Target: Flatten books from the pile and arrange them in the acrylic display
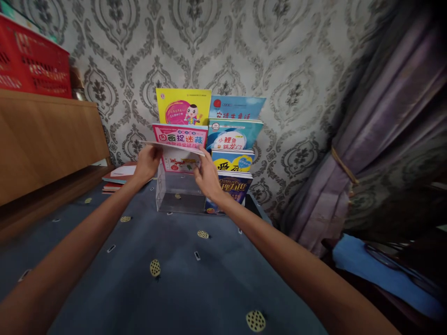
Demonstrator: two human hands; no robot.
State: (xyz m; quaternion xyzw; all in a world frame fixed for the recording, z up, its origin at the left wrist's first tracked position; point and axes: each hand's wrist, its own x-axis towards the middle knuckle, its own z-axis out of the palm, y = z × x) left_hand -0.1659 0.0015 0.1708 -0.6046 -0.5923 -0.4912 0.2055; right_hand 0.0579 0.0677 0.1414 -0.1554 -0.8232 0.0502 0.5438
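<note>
My left hand (147, 162) and my right hand (206, 177) both grip a thin book (174, 148), held nearly flat above the lower left slot of a clear tiered display rack (179, 191). The left hand pinches its left edge, the right hand its right edge. Behind it in the left column stand a pink picture book (180, 135) and a yellow one (183, 107). The right column holds several children's books, among them a blue one (234, 135) and a dark one (233, 186) at the bottom. The rack's lowest left pocket shows through as clear plastic.
The rack stands on a blue-grey patterned cloth (167, 270) against a damask-papered wall. A small stack of books (117, 179) lies at the left beside a wooden cabinet (45, 139) with a red crate (33, 60) on top. A purple curtain (366, 139) hangs at the right.
</note>
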